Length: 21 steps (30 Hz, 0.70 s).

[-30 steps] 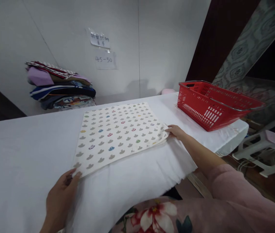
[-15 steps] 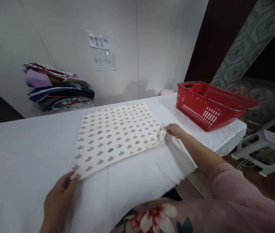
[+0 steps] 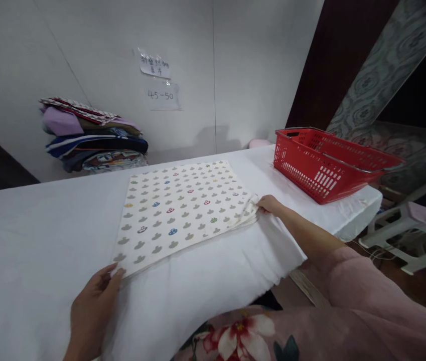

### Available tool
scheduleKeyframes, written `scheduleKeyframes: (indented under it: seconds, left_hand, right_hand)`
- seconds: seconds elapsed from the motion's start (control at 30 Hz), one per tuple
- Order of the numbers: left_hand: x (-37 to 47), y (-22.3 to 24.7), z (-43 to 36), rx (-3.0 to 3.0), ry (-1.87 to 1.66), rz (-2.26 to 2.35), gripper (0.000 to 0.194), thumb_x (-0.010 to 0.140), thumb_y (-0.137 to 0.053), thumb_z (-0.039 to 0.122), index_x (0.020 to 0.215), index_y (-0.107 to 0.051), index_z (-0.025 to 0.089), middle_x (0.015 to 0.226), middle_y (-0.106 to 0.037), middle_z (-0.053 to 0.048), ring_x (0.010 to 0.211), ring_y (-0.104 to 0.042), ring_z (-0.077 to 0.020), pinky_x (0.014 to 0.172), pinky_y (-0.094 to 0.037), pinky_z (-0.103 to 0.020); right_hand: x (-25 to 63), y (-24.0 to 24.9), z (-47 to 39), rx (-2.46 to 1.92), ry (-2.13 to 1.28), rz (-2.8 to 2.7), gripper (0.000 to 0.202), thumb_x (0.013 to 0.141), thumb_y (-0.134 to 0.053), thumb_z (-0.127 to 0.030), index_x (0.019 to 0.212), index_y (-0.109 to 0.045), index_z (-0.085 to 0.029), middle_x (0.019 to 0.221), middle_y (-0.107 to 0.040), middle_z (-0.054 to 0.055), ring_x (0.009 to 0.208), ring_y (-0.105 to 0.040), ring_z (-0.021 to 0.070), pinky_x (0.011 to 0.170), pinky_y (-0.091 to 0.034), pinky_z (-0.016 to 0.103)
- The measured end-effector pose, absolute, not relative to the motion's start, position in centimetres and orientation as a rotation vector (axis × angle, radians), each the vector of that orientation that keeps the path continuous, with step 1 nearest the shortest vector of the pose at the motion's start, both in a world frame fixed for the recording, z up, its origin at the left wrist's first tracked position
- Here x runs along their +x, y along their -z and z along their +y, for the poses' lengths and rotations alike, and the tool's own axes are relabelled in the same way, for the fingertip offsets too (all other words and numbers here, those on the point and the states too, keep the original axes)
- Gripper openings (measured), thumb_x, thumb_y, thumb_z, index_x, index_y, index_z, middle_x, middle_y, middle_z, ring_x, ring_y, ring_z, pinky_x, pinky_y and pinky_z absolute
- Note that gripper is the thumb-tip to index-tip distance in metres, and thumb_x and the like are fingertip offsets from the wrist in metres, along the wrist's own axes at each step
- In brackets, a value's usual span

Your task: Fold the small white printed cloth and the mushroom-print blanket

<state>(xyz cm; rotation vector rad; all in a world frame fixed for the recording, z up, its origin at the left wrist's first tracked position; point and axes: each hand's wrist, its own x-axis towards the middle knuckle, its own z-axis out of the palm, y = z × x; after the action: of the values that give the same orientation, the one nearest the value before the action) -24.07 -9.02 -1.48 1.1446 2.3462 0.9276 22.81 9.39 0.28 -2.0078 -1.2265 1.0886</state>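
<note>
A folded white cloth [image 3: 182, 210] printed with grey, red, blue and green mushroom shapes lies on the white-covered table [image 3: 47, 240]. My left hand [image 3: 94, 306] pinches its near left corner between thumb and fingers. At the near right corner, my right hand [image 3: 269, 204] is closed on the cloth's edge, which is bunched and creased there. Most of the cloth rests flat, and its layers show along the near right side. The fingertips of my right hand are partly hidden by the fabric.
A red plastic basket [image 3: 329, 173] with metal handles stands on the table's right end. At the back left is a stack of folded fabrics [image 3: 96, 138]. Paper signs [image 3: 162, 95] are taped to the wall. A plastic stool [image 3: 416, 230] stands on the floor at right.
The bunched right corner has flattened slightly as my right hand shifted a little down and to the right. My left hand keeps its pinch, nearly still.
</note>
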Motion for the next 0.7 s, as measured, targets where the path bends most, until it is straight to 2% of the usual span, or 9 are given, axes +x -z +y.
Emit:
scheduleKeyframes:
  seconds: [0.23, 0.37, 0.57, 0.7]
  left_hand:
    - [-24.4, 1.7, -9.0, 1.175, -0.9, 2.34, 0.048, 0.069, -0.052, 0.055, 0.106, -0.06, 0.025, 0.088, -0.065, 0.0, 0.081, -0.061, -0.0208, 0.076, -0.045, -0.031]
    - [-24.2, 1.3, -9.1, 1.146, -0.878, 2.348, 0.046, 0.069, -0.051, 0.054, 0.105, -0.06, 0.027, 0.086, -0.064, 0.002, 0.081, -0.061, -0.0196, 0.075, -0.044, -0.029]
    - [-24.0, 1.0, -9.2, 1.155, -0.875, 2.322, 0.047, 0.07, -0.051, 0.055, 0.106, -0.059, 0.026, 0.086, -0.064, 0.001, 0.082, -0.061, -0.0198, 0.077, -0.043, -0.03]
    - [-24.5, 1.7, -9.1, 1.173, -0.888, 2.326, 0.046, 0.07, -0.051, 0.055, 0.105, -0.06, 0.027, 0.089, -0.064, 0.0, 0.082, -0.062, -0.0201, 0.075, -0.044, -0.03]
  right_hand:
    - [22.7, -0.7, 9.3, -2.079, -1.124, -1.277, 0.026, 0.074, -0.064, -0.016, 0.052, -0.051, -0.016, 0.04, -0.055, 0.0, 0.036, -0.05, 0.0098, 0.037, -0.037, 0.019]
    - [22.4, -1.2, 9.0, -2.134, -1.123, -1.303, 0.028, 0.077, -0.061, -0.02, 0.05, -0.052, -0.015, 0.035, -0.051, 0.0, 0.032, -0.048, 0.0109, 0.036, -0.038, 0.021]
    - [21.7, -2.0, 8.9, -2.174, -1.112, -1.319, 0.03, 0.074, -0.063, -0.017, 0.047, -0.051, -0.015, 0.031, -0.048, -0.001, 0.028, -0.043, 0.0095, 0.034, -0.033, 0.02]
    - [21.6, -1.8, 9.1, -2.177, -1.13, -1.282, 0.026, 0.076, -0.062, -0.017, 0.051, -0.054, -0.014, 0.032, -0.049, -0.001, 0.029, -0.044, 0.0091, 0.034, -0.035, 0.019]
